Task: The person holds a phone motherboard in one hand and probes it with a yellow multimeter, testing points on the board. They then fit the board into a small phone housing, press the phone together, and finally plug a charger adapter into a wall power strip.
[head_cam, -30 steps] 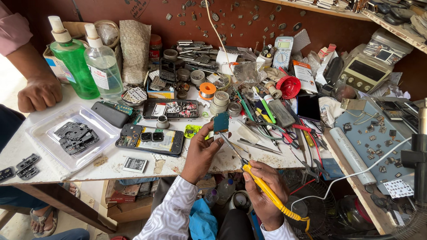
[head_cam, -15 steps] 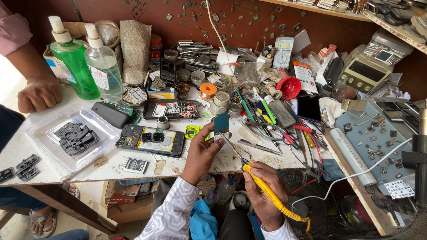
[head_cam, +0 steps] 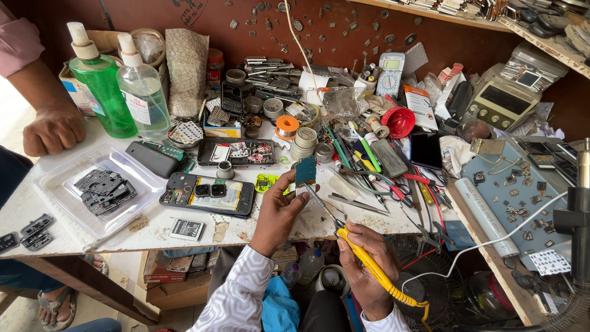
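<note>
While your left hand (head_cam: 279, 212) pinches the small teal circuit board (head_cam: 305, 171) upright over the near edge of the table (head_cam: 153, 224), your right hand (head_cam: 362, 258) is wrapped tight around the yellow soldering iron (head_cam: 369, 264), its tip just below the board. An opened phone (head_cam: 208, 194) lies just left of it, and someone else's fist (head_cam: 54, 128) rests far left by the green bottle (head_cam: 101, 86)

My worn white workbench (head_cam: 92, 237) stands against a dark reddish-brown wall (head_cam: 184, 18), under a wooden shelf (head_cam: 541, 40), in daylight.
</note>
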Demonstrator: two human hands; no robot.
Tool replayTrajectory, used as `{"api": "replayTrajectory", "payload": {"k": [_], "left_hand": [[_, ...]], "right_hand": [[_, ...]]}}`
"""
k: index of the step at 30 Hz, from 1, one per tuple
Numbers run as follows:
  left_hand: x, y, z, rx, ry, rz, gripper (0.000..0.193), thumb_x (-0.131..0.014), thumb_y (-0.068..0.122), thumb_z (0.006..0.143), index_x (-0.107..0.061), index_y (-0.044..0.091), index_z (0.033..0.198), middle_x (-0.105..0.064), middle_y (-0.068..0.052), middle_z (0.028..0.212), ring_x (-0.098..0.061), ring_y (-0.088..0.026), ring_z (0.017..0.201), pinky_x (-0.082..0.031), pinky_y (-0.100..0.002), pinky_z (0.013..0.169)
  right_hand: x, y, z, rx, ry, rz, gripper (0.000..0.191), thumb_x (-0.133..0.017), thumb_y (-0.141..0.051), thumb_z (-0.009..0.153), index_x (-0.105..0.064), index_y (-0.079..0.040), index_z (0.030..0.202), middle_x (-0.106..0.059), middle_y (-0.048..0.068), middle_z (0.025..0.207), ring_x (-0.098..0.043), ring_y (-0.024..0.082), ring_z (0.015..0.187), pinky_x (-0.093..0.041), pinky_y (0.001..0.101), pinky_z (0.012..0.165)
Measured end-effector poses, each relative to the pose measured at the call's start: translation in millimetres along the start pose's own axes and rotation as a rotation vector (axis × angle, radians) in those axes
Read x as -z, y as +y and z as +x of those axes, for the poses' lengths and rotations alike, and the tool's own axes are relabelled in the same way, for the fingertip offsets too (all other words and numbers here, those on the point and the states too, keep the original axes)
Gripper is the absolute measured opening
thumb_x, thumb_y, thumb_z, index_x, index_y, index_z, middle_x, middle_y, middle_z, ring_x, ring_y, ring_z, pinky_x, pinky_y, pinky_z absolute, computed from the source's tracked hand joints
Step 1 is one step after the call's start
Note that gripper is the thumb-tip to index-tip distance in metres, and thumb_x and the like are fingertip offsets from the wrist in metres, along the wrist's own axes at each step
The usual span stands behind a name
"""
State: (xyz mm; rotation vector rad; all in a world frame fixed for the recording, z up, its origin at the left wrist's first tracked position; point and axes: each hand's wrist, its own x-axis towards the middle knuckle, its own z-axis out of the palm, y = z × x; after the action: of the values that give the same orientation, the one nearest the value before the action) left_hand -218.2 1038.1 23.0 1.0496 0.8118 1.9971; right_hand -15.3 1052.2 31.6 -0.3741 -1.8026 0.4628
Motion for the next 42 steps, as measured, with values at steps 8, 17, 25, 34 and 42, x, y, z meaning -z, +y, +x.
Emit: {"api": "replayTrajectory", "payload": {"k": [8,17,25,34,42], "left_hand": [[-0.6,1.1,-0.5,0.014,0.006,0.001,0.049,-0.058,-0.01,0.095,-0.053,-0.001,0.142,-0.065,-0.01,0.131,-0.068,-0.021,0.122,-0.053,-0.031,0.102],[-0.7,3.4,-2.0,0.018,0.013,-0.001,0.049,-0.058,-0.011,0.093,-0.053,-0.001,0.141,-0.066,-0.009,0.129,-0.068,-0.019,0.121,-0.053,-0.031,0.102],[-1.1,4.2,-2.1,0.017,0.019,0.0,0.049,-0.06,-0.01,0.093,-0.054,-0.001,0.141,-0.067,-0.008,0.128,-0.068,-0.018,0.119,-0.053,-0.031,0.102],[-0.1,2.3,-1.4,0.017,0.015,-0.01,0.049,-0.06,-0.01,0.094,-0.054,-0.001,0.141,-0.066,-0.008,0.129,-0.068,-0.018,0.119,-0.054,-0.031,0.101],[-0.1,2.8,-1.9,0.016,0.017,-0.018,0.051,-0.059,-0.011,0.093,-0.053,0.0,0.142,-0.066,-0.007,0.129,-0.068,-0.018,0.12,-0.053,-0.03,0.101]], "right_hand": [[-0.3,-0.7,-0.7,0.007,0.005,-0.003,0.025,-0.076,0.001,0.088,-0.061,-0.002,0.109,-0.071,0.019,0.118,-0.074,0.027,0.109,-0.066,0.0338,0.089],[-1.8,-0.6,-1.7,0.012,0.002,0.012,0.026,-0.076,0.001,0.089,-0.061,-0.002,0.11,-0.071,0.02,0.118,-0.075,0.026,0.107,-0.067,0.033,0.087],[-2.6,-0.3,-2.5,0.009,0.001,0.019,0.026,-0.076,0.001,0.089,-0.061,-0.003,0.11,-0.071,0.019,0.118,-0.076,0.025,0.105,-0.067,0.0327,0.086],[-2.7,-1.5,-1.7,0.034,-0.004,0.01,0.026,-0.076,0.001,0.089,-0.061,-0.003,0.11,-0.071,0.018,0.118,-0.075,0.026,0.107,-0.067,0.0333,0.087],[-2.2,-0.4,-1.1,0.03,0.001,-0.002,0.027,-0.076,0.001,0.088,-0.061,-0.003,0.11,-0.071,0.019,0.117,-0.075,0.026,0.107,-0.067,0.0338,0.088]]}}
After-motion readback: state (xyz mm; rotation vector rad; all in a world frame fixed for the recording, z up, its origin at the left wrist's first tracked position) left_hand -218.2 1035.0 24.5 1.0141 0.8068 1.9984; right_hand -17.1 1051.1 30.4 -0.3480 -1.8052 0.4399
